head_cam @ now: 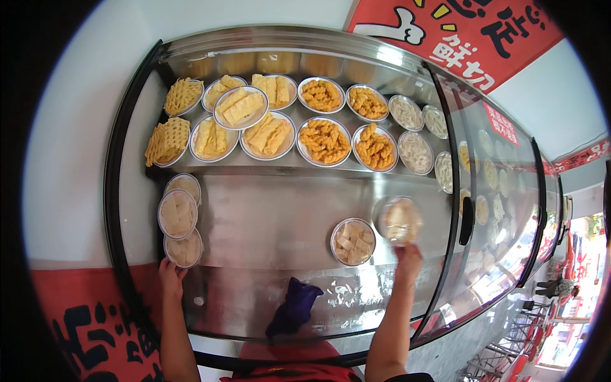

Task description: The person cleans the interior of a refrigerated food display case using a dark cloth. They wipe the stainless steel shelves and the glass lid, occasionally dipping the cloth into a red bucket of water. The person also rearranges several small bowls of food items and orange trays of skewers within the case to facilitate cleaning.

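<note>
On the left of the stainless steel display case, my left hand (pixel 172 278) touches the near rim of a bowl of pale sliced food (pixel 184 250); whether its fingers grip it is unclear. Two more such bowls stand behind, the middle one (pixel 177 215) overlapping its neighbours. My right hand (pixel 408 260) holds the rim of a blurred bowl of pale yellowish food (pixel 402 220) at the right. Just left of that bowl, a bowl of pale cut pieces (pixel 353 241) rests on the steel floor. A dark purple cloth (pixel 295 308) lies crumpled near the front edge.
A raised steel shelf (pixel 286 171) at the back carries bowls of yellow rolls (pixel 268 135), orange twisted pieces (pixel 324 141), lattice-like pieces (pixel 168 141) and whitish strips (pixel 416 153). The black-framed glass door (pixel 468 221) borders the right side. A person (pixel 557 288) is far off at right.
</note>
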Action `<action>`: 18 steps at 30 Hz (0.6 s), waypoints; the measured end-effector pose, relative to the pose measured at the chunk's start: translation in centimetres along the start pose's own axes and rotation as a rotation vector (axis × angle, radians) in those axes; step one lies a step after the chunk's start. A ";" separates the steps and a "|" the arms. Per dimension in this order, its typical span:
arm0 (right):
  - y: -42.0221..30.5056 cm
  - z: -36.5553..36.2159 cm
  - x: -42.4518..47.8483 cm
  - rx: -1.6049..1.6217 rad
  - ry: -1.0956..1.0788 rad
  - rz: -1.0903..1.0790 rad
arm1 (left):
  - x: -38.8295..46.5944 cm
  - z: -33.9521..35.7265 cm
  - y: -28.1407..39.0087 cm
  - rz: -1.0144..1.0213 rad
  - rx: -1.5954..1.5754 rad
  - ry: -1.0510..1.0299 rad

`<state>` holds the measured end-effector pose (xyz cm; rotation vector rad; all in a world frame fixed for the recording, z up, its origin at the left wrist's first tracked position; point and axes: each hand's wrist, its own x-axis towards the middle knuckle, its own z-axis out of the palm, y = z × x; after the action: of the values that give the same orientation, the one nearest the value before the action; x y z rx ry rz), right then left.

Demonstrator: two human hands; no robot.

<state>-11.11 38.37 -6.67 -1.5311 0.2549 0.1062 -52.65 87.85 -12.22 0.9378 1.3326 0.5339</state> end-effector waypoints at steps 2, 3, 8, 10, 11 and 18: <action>1.7 -4.3 4.0 0.233 0.289 -0.050 | -0.1 0.4 0.5 0.004 -0.011 -0.025; 2.4 -6.7 6.4 0.200 0.394 -0.021 | -0.2 1.2 0.5 0.012 -0.026 -0.029; 5.6 -10.6 11.6 0.344 0.670 0.064 | -0.2 1.8 0.9 0.022 0.000 -0.013; 6.1 -11.1 11.8 0.348 0.582 0.105 | -0.4 2.0 1.1 0.018 0.018 -0.027; 6.0 -11.5 11.6 0.330 0.522 0.107 | -0.5 2.3 1.1 0.012 0.028 -0.034; 4.3 -4.6 -0.6 -0.157 0.446 0.058 | -1.8 1.6 1.3 -0.023 -0.065 -0.006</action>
<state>-13.07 34.04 -10.77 -1.6929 0.6585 -0.1768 -51.26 86.77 -10.18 0.8692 1.3116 0.5539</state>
